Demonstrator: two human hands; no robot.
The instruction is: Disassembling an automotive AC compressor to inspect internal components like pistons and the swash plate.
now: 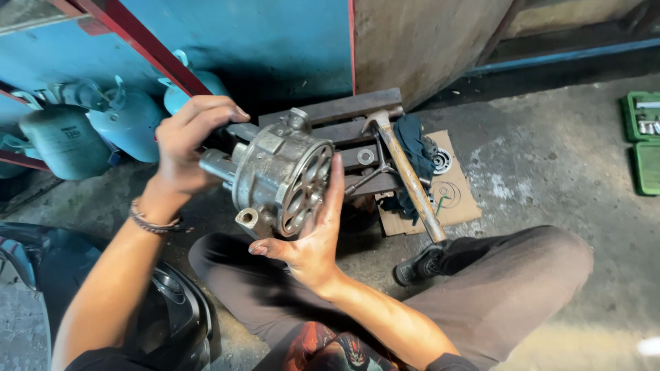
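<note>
A grey metal cylinder block (278, 172) with several round bores in its end face is held up in front of me. My left hand (189, 141) grips its rear end and shaft from above. My right hand (313, 230) presses flat against the bored face, fingers straight and palm toward the part. Both hands are greasy. A braided bracelet (152, 221) sits on my left wrist.
A wooden-handled hammer (405, 172) lies across dark metal bars (344, 117) and a cardboard sheet (454, 199) holding a bearing (441, 161) and dark cloth. Light blue gas cylinders (82, 130) stand at left. A green socket case (643, 141) lies at right. My legs are crossed below.
</note>
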